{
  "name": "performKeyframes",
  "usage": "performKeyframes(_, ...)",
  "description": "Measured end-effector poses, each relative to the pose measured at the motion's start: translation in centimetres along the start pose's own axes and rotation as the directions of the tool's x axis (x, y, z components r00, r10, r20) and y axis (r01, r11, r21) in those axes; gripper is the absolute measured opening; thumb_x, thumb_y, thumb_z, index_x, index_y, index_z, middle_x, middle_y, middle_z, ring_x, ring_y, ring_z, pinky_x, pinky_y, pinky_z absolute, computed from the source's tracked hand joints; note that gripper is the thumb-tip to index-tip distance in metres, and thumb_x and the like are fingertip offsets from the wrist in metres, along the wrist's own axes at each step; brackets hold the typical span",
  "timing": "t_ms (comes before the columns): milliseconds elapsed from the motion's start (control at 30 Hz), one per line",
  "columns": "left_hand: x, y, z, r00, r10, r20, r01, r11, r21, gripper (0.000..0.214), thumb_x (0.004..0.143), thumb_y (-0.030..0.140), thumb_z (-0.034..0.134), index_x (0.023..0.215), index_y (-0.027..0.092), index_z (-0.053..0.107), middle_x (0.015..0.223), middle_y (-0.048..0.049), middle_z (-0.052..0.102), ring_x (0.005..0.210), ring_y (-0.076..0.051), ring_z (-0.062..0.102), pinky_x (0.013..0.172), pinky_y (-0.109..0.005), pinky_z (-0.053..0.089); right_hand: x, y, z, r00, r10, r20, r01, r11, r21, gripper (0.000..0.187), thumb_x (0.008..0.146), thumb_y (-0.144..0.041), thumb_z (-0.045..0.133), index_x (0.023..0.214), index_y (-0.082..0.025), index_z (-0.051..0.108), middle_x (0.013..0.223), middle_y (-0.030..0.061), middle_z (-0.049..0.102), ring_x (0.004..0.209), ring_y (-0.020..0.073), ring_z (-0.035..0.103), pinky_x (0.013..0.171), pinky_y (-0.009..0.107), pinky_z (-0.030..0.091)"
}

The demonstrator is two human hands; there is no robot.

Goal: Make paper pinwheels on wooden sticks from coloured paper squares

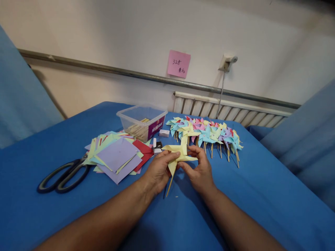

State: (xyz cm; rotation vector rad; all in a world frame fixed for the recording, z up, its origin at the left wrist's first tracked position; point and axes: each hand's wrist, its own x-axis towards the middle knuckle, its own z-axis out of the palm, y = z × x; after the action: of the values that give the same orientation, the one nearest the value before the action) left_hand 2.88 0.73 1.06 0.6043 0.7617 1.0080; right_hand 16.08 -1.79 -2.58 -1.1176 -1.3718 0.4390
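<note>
- The yellow pinwheel [180, 152] is held between both hands, just above the blue surface [235, 195].
- Its wooden stick [169, 186] slants down and left, toward the person, under the left hand [157, 170].
- The left grip is closed on a blade near the hub. The right hand [200, 172] pinches the hub from the other side.
- Finished pinwheels [209, 134] lie just beyond, with scissors [62, 176] well to the left.
</note>
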Motion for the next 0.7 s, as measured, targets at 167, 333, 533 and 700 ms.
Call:
performKeyframes(167,0.2,-0.3,0.0,1.000,-0.006,-0.010,0.006,1.000,0.013,0.018,0.066,0.015,0.073,0.081,0.013,0.063,0.070,-0.0027,0.064,0.055,-0.010,0.058,0.056,-0.023,0.047,0.1,0.4,0.0,0.999,0.054,-0.007,-0.054,0.998,0.040,0.040,0.071,-0.032,0.071,0.105,-0.020,0.054,0.097,0.0060,0.062,0.087,0.0200,0.061,0.082,0.040,0.049)
performKeyframes(333,0.1,0.0,0.0,0.999,0.029,-0.024,-0.029,1.000,0.009,0.020,0.064,0.015,0.073,0.082,0.013,0.064,0.072,-0.0042,0.067,0.059,-0.012,0.061,0.058,-0.023,0.048,-0.1,0.6,0.2,0.992,0.120,0.033,-0.122,0.990,0.064,0.045,0.069,-0.034,0.073,0.107,-0.020,0.053,0.097,0.0064,0.064,0.087,0.0211,0.062,0.080,0.041,0.051)
performKeyframes(533,-0.1,-0.1,0.0,0.999,0.047,0.007,-0.047,0.998,0.032,0.022,0.066,0.018,0.073,0.086,0.013,0.064,0.078,-0.0059,0.068,0.069,-0.016,0.064,0.062,-0.025,0.049,-0.1,-0.2,0.2,0.998,0.054,0.042,-0.051,0.996,-0.073,0.056,0.064,-0.033,0.076,0.113,-0.022,0.051,0.105,0.0077,0.062,0.090,0.0215,0.061,0.078,0.039,0.051)
performKeyframes(700,-0.2,-0.4,0.1,0.998,0.060,0.014,-0.061,0.997,0.048,0.021,0.066,0.017,0.072,0.085,0.014,0.063,0.073,-0.0028,0.065,0.068,-0.015,0.063,0.066,-0.026,0.049,0.0,-0.4,0.2,0.998,0.057,0.022,-0.054,0.991,-0.123,0.050,0.069,-0.034,0.072,0.113,-0.021,0.051,0.106,0.0078,0.062,0.089,0.0208,0.061,0.076,0.037,0.051)
